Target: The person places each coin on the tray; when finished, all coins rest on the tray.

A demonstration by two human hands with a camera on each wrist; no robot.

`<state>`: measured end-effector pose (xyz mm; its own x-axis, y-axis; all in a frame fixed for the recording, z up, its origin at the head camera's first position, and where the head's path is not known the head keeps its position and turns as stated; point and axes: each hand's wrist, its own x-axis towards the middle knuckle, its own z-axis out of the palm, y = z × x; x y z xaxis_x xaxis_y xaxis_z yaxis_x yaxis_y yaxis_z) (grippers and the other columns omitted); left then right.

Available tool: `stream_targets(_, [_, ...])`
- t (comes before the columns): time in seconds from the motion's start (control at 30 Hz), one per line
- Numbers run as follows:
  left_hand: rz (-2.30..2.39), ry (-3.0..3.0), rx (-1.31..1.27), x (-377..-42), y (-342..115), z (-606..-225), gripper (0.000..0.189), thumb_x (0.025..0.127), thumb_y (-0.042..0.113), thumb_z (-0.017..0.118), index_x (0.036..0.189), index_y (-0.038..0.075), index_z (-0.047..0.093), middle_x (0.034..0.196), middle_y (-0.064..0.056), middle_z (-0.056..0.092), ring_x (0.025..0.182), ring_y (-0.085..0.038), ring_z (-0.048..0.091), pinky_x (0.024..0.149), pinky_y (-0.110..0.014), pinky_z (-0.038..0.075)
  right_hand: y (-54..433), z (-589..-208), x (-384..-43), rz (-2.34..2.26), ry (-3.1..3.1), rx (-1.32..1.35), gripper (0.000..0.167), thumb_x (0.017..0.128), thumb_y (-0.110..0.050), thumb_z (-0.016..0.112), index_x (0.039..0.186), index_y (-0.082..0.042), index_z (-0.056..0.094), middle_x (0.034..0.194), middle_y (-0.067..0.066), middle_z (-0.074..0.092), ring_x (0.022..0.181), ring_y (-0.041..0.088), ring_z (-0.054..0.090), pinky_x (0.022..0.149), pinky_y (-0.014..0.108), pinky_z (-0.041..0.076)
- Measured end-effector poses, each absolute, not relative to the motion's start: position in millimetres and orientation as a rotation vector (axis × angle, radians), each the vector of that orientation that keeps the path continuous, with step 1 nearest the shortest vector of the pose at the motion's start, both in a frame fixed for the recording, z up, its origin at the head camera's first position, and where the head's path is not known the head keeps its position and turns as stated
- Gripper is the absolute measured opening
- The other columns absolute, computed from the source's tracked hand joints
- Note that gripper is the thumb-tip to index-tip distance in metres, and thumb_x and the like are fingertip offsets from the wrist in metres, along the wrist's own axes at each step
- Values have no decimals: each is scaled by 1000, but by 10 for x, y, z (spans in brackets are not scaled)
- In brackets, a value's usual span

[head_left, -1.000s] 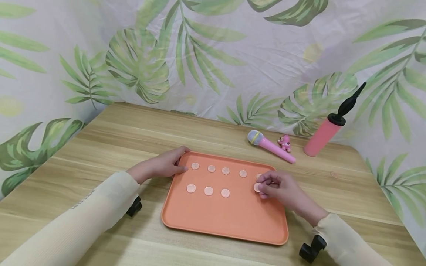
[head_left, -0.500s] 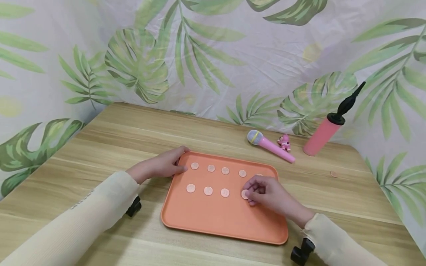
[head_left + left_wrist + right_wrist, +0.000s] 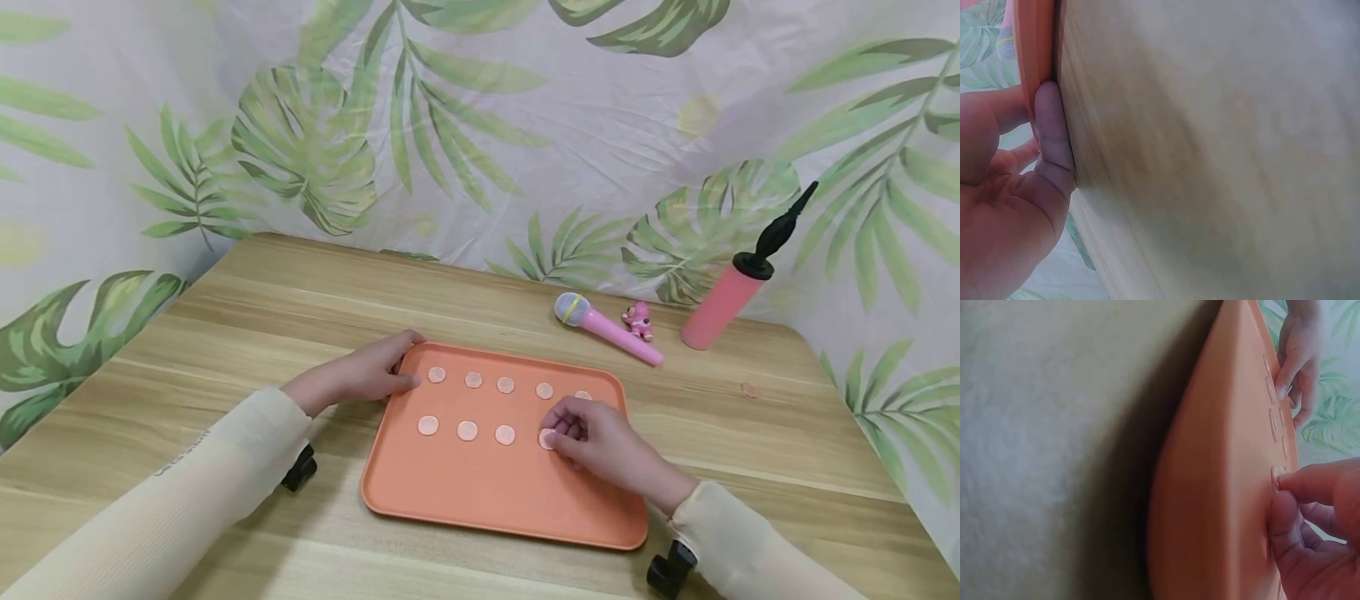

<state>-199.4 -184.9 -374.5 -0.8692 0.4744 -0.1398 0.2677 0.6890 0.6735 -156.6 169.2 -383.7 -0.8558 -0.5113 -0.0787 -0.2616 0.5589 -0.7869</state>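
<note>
An orange rectangular tray [image 3: 480, 500] lies on the wooden table, bearing copper-coloured coins in two rows. Several coins, among them one at the left end [image 3: 437, 375], form the back row; three more, such as the middle one [image 3: 467, 431], lie in the front row. My left hand [image 3: 369, 367] grips the tray's back left corner; the left wrist view shows a finger [image 3: 1054, 125] along the outer wall. At the right end of the front row, my right hand [image 3: 600, 442] pinches another coin [image 3: 1277, 477] between thumb and finger, right at the tray's surface. The hand partly covers that coin.
Behind the tray lie a pink toy microphone [image 3: 611, 331] and a small pink figurine [image 3: 638, 321]. A pink hand pump [image 3: 722, 304] with a black top stands at the back right. A small copper-coloured piece [image 3: 750, 389] lies on the table right of the tray.
My right hand has moved left and toward the front with its coin, from near the tray's right edge to the front row. The left hand keeps its hold on the tray.
</note>
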Motion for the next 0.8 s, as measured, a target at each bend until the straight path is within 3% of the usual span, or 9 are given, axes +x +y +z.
stream_targets(0.23, [989, 2584, 579, -1997, -1847, -3753, 53, 104, 10, 62, 148, -10, 39, 128, -27, 63, 107, -27, 63, 93, -39, 52, 1675, -3826, -1551, -1133, 2540, -631, 7, 98, -12, 73, 99, -6, 69, 82, 4, 64, 63, 7, 55, 53, 23, 51])
stream_targets(0.57, [999, 2572, 573, -1993, -1843, -3751, 54, 104, 10, 63, 149, -10, 39, 124, -25, 63, 101, -24, 63, 88, -35, 53, 1664, -3808, -1535, -1108, 2607, -696, 8, 96, -13, 76, 97, -8, 70, 85, 1, 67, 75, 6, 55, 68, 19, 48])
stream_targets(0.8, [987, 2581, 560, -1987, -1846, -3746, 54, 104, 10, 63, 149, -9, 39, 127, -25, 63, 106, -26, 62, 92, -38, 52, 1671, -3841, -1546, -1080, 2614, -679, 5, 96, -11, 75, 96, -9, 70, 85, 1, 67, 75, 5, 56, 68, 20, 49])
